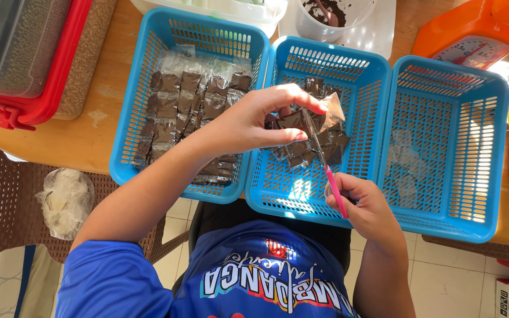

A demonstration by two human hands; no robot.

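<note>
- The small clear packet [316,115] with dark filling is pinched at its top edge by the left hand [248,123], thumb and fingers [301,94] clamped on it; it hangs over the middle blue basket [331,59], above a loose heap of similar packets [319,147].
- The right hand [363,206] has its fingers closed round the pink handle of a pair of scissors [324,156], blades pointing up at the packet (I cannot tell whether the blades are open or shut).
- Likely slip: the blade tips sit very close to the left thumb, so a hasty snip could nick it.
- A cut made too low might open the filled part and spill dark contents into the basket.
- A loose pinch could let the packet twist or drop.
- Left blue basket [148,88] holds tidy rows of packets; the right blue basket [496,147] looks nearly bare, and all three rest on the wooden desk [98,126].
</note>
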